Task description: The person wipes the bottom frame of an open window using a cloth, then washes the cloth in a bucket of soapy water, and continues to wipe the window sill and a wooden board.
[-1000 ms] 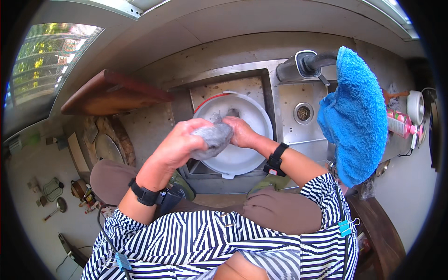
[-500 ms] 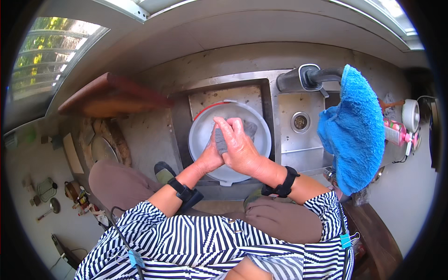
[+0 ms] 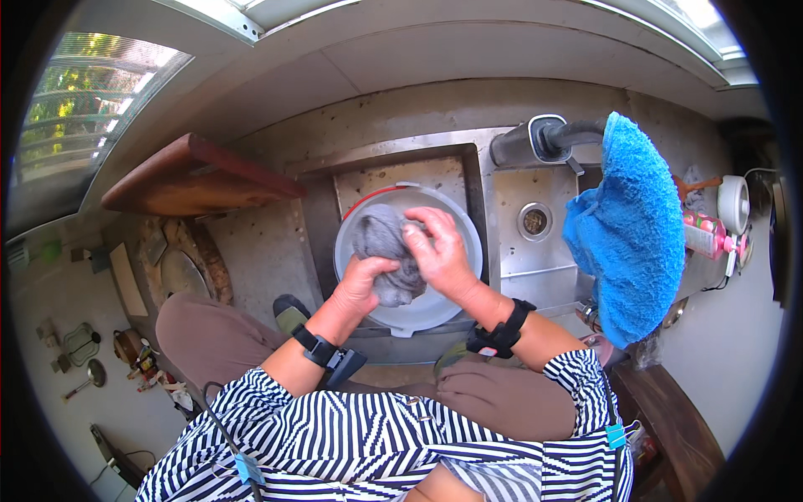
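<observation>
A wet grey cloth point(image 3: 383, 243) is bunched up over a round white basin point(image 3: 456, 294) with a red rim, which stands in a steel sink. My left hand point(image 3: 361, 281) grips the cloth's lower end from below. My right hand point(image 3: 442, 253) clasps its right side, fingers curled over the fabric. Both wrists wear black bands. The two hands are close together above the middle of the basin.
A second small sink with a drain point(image 3: 534, 220) lies to the right, under a dark tap point(image 3: 545, 138). A blue towel point(image 3: 632, 230) hangs at the right. A wooden board point(image 3: 186, 178) rests at the left. Bottles point(image 3: 709, 238) stand at the far right.
The hands have shifted from holding the cloth pressed upright between them to a grip with the left hand low and the right hand on the side. More cloth shows at the upper left.
</observation>
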A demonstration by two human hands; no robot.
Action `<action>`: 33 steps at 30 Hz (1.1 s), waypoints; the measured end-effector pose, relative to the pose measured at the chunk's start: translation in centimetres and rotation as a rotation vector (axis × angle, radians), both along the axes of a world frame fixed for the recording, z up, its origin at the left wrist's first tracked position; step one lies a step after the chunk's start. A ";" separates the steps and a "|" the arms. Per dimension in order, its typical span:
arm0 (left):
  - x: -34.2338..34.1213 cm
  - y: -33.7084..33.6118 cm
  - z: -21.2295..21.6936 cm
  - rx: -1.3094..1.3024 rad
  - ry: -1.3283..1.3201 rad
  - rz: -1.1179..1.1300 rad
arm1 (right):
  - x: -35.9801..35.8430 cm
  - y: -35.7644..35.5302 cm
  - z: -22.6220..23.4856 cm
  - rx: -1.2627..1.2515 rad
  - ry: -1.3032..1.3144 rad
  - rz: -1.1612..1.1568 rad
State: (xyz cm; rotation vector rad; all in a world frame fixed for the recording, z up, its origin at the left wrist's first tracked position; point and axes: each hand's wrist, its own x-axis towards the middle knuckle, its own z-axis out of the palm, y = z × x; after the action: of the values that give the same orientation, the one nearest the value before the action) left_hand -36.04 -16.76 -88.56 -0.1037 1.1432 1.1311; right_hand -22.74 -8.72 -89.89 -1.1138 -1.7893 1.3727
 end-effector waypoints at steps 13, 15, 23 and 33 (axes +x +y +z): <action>-4.6 0.9 4.2 -0.093 0.176 0.146 | 1.5 3.3 -6.1 0.117 -0.596 0.207; -6.0 0.9 5.2 -0.081 0.237 0.135 | 1.4 -0.7 -5.9 0.231 -0.533 0.417; -6.3 2.0 5.3 -0.063 0.196 0.227 | 2.9 -4.7 -10.9 0.186 -1.077 1.020; -4.8 0.6 2.0 -0.179 0.155 0.135 | 0.2 -1.6 -7.5 -0.670 -0.235 0.500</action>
State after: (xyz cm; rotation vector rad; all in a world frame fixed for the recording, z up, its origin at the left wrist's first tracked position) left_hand -40.85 -16.12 -86.56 -0.2382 1.3920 1.1699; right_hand -22.51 -10.36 -97.44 -1.2328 -1.9039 2.3444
